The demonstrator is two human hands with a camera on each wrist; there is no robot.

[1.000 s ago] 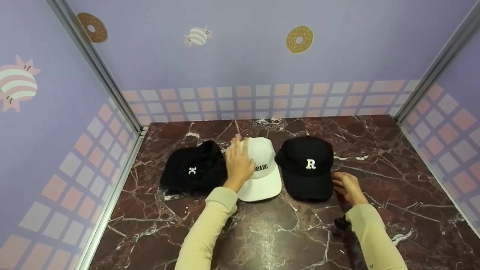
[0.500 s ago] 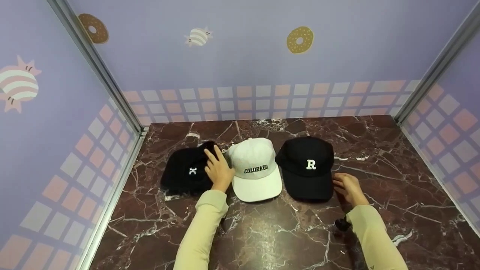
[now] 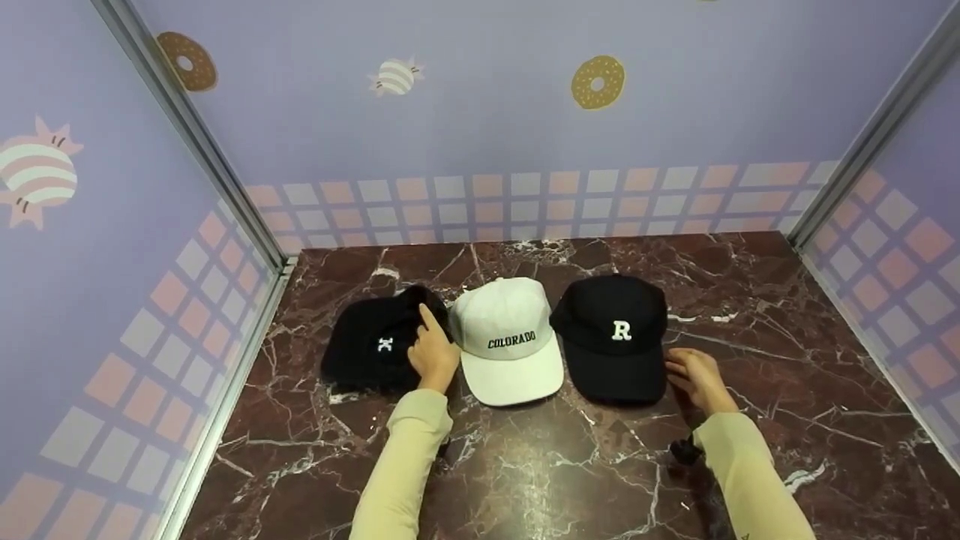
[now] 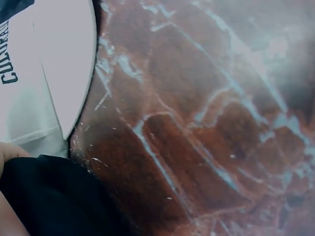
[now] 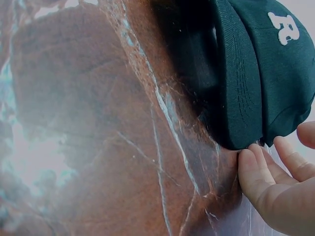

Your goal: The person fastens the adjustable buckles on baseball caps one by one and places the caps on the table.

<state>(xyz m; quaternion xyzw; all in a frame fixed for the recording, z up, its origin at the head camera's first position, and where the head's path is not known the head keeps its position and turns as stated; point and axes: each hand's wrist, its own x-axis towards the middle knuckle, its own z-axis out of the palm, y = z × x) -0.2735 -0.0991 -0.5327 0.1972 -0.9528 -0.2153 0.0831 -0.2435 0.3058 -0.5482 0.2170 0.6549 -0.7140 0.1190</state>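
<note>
Three baseball caps lie side by side on the table. At the left is a black cap (image 3: 360, 337) with a small white emblem. A white cap (image 3: 510, 319) lettered COLORADO is in the middle, and a black cap with a white R (image 3: 611, 367) lies at the right. My left hand (image 3: 435, 356) grips the left black cap at its right side, index finger stretched along it. In the left wrist view, dark fabric (image 4: 54, 196) shows between thumb and fingers. My right hand (image 3: 697, 375) rests beside the R cap, fingertips (image 5: 248, 160) right at the brim's corner, thumb apart.
The dark red marble table (image 3: 562, 480) has pale veins and a bright reflection at the front. Lilac panels (image 3: 487, 127) with printed sweets and checks enclose the back and both sides, joined by metal posts (image 3: 832, 150). A small dark object (image 3: 682, 451) sits under the right cuff.
My left hand has moved left, off the white cap and onto the left black cap, its spread fingers drawing in except the index. My right hand has stayed beside the R cap.
</note>
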